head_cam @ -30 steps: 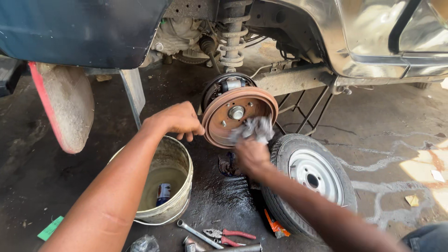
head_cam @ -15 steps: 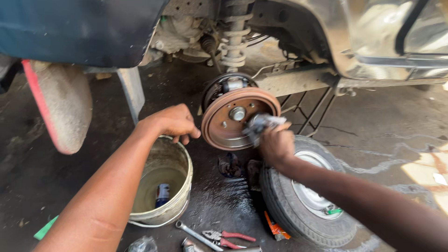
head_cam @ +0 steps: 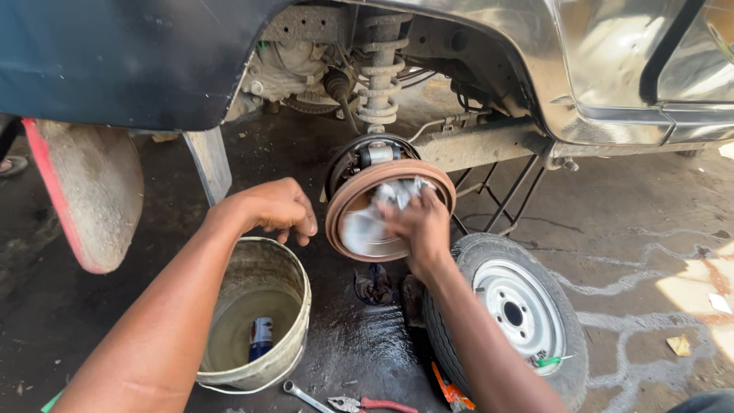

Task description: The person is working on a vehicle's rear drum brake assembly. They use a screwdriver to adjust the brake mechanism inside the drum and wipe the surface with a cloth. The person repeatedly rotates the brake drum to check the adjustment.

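Right hand (head_cam: pixel 419 223) and rag (head_cam: pixel 367 222) hide drum (head_cam: pixel 352 200) face.

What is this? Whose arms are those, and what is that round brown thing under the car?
The camera sits on a person's head and looks down, so the two arms are that person's own. They work beside a car with one wheel taken off. The wheel lies on the wet ground. The round brown thing is the brake drum, the part the wheel normally covers. The right hand presses a grey rag against the drum. The left hand is curled beside the drum, above a dirty bucket with murky liquid and a small can inside. A spanner and red-handled pliers lie on the ground nearby.
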